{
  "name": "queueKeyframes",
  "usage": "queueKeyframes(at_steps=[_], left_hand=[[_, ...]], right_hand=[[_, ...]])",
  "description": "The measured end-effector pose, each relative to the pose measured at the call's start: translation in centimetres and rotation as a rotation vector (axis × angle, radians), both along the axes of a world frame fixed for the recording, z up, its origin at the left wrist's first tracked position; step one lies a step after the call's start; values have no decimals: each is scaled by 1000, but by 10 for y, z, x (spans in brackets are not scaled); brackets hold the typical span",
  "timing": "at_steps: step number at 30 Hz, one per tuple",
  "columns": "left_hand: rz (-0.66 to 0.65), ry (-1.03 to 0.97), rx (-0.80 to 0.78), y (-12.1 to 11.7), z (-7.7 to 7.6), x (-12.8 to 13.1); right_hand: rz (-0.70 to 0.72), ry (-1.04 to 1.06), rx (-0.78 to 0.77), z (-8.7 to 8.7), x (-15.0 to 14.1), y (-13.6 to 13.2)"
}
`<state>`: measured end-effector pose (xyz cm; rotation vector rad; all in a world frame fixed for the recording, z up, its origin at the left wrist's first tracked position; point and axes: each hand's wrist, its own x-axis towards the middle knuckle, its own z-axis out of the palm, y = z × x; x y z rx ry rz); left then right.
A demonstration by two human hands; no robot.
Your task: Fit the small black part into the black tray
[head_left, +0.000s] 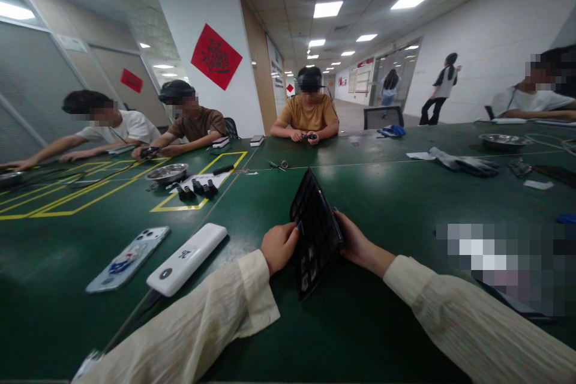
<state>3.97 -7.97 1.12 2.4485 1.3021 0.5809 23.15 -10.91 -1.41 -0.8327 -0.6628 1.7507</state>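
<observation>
A flat black case [315, 228] with a grid of compartments on its face stands tilted on edge above the table in front of me. From the right, my right hand [357, 240] grips its edge and back, and most of its fingers are hidden behind it. My left hand [281, 246] is closed at the case's left side, its fingertips against the gridded face. Whether anything small is between those fingertips, I cannot make out. Left of my left hand lie a white power bank [188, 259] with a cable and a phone [128, 259] in a patterned case.
Ahead on the green table [252, 192] are a metal bowl [167, 173], several black pieces [198, 189] and small tools [279, 165]. Gloves [463, 163] and another metal bowl [504, 141] lie at the right. Several people sit around the table; others stand farther back.
</observation>
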Motion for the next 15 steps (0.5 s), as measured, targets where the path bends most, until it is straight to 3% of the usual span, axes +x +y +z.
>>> queueKeyframes(at_steps=[7,15], left_hand=[[-16,-12,-30,-1,3,2],[68,-11,-54,0,-1,3]], right_hand=[[0,4,-3,1,1,0],[-6,1,-11,-2,0,2]])
